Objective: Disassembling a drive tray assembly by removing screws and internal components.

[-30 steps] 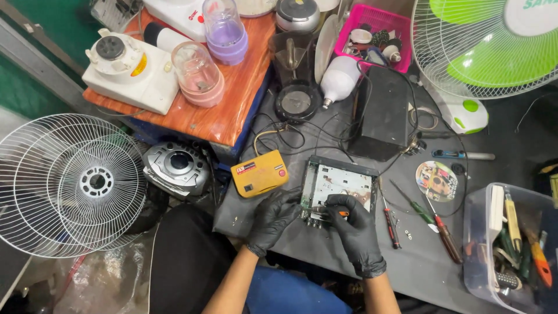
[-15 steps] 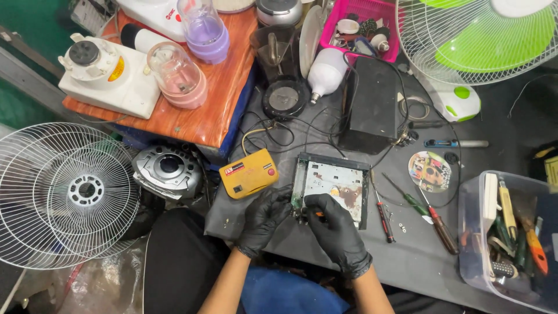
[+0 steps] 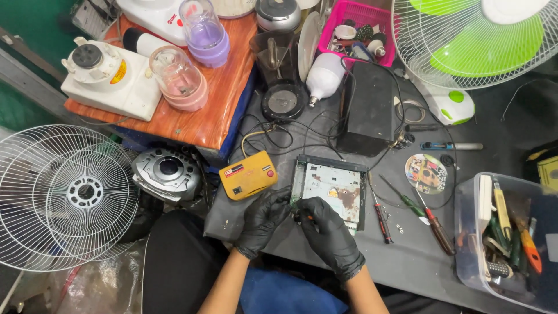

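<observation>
My left hand and right hand, both gloved, pinch closed together at the near-left corner of the drive chassis; what they pinch I can't tell. Chassis lies flat, long axis left-right. Yellow box sits just left; screwdrivers lie right, bare mat near them.

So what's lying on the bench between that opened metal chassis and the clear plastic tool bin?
In the head view, three screwdrivers lie between the chassis and the bin: a red-and-black one, a green-handled one, a red-handled one.

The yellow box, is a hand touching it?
No, both gloved hands meet at the open metal chassis; the yellow box lies apart.
</observation>
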